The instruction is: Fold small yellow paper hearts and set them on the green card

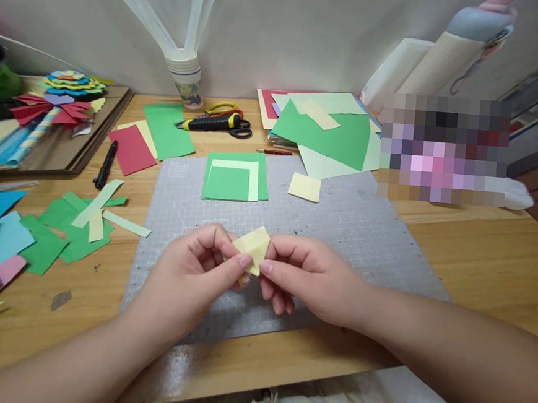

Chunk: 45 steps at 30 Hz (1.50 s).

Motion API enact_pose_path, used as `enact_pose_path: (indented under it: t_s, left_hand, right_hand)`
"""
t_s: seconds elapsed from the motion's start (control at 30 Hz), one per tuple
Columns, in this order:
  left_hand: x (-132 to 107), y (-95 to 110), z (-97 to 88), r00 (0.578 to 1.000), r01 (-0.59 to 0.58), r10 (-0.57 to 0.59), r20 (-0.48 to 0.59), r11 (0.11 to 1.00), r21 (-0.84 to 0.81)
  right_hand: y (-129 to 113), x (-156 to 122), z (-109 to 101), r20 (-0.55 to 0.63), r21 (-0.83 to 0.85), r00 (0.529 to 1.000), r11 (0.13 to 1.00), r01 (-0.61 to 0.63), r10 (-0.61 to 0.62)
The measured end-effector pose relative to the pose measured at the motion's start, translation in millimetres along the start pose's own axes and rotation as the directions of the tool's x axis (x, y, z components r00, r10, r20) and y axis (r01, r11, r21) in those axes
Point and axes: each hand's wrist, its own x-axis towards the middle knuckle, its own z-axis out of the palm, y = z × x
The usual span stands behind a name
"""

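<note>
Both hands close together over the mat, forearms angling in from the lower corners. Left hand (199, 255): fingers curled, thumb pressed on the lower left part of a folded yellow paper (255, 245). Right hand (308, 266): thumb and index pinching its right edge, remaining fingers curled beneath. Paper small, matte, angular, creased across its face; held up between the hands, above the near half of the mat.

Cutting mat (364, 227): grey, gridded, scuffed. On its far part, a flat pale yellow square (305, 187); left of that, layered green sheets (228, 184), rectangular, a paler one between.

Beyond, wooden tabletop (484, 249), grained. Left: overlapping green scraps (44, 243), irregular; black pen (107, 164). Far side: printed paper cups (188, 86), nested, holding translucent strips (194, 19).
</note>
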Motion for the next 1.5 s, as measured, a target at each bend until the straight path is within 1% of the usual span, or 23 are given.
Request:
enact_pose_path:
  t_s: [0.23,0.4,0.57,0.63,0.7,0.83,0.9,1.0,1.07,1.27,1.5]
  left_hand:
    - [0.7,-1.2,-1.9,1.000,0.002,-0.002,0.029,1.000,-0.001]
    - [0.9,-3.7,-2.7,0.999,-0.032,0.031,0.039,0.999,0.015]
    - [2.0,-5.9,-1.0,0.996,-0.054,0.054,0.064,0.999,-0.007]
    - [2.0,-6.3,0.0,0.997,-0.060,0.062,0.055,0.998,-0.029]
    - [1.6,-6.4,0.8,0.996,-0.072,0.074,0.040,0.996,-0.047]
    - [-0.1,-5.6,0.9,0.996,-0.089,0.090,0.017,0.995,-0.035]
    - [-0.5,-4.8,0.5,0.994,-0.104,0.103,-0.021,0.993,-0.049]
    - [0.2,-3.7,0.1,0.989,-0.129,0.123,-0.079,0.989,-0.078]
    - [1.0,-3.3,-0.2,0.989,-0.129,0.123,-0.080,0.988,-0.080]
    - [0.9,-3.2,-0.8,0.992,-0.116,0.112,-0.057,0.990,-0.077]
    - [-1.0,-3.2,-1.1,0.993,-0.103,0.097,-0.062,0.990,-0.098]
  right_hand:
    - [-0.4,-1.4,1.7,-0.014,-0.046,1.000,0.999,-0.017,0.016]
    - [0.5,-2.1,0.8,-0.009,-0.050,1.000,0.999,0.010,-0.011]
    - [5.3,-1.8,-4.7,0.024,-0.171,0.997,0.982,0.076,-0.073]
    - [7.0,-1.9,-5.9,0.039,-0.213,0.995,0.972,0.096,-0.089]
    - [7.4,-2.2,-6.0,0.029,-0.224,0.995,0.969,0.104,-0.101]
    - [5.0,-2.1,-4.4,-0.041,-0.170,0.993,0.980,0.104,-0.112]
    - [4.2,-1.4,-3.5,-0.043,-0.128,0.992,0.985,0.115,-0.121]
    - [5.0,-0.2,-2.2,-0.044,-0.117,0.988,0.983,0.139,-0.145]
    - [6.0,0.4,-1.3,-0.064,-0.108,0.989,0.986,0.130,-0.137]
    - [5.2,1.2,0.0,-0.104,0.009,0.994,1.000,0.026,-0.025]
    - [6.0,1.4,-1.0,-0.106,0.042,0.994,0.998,0.037,-0.033]
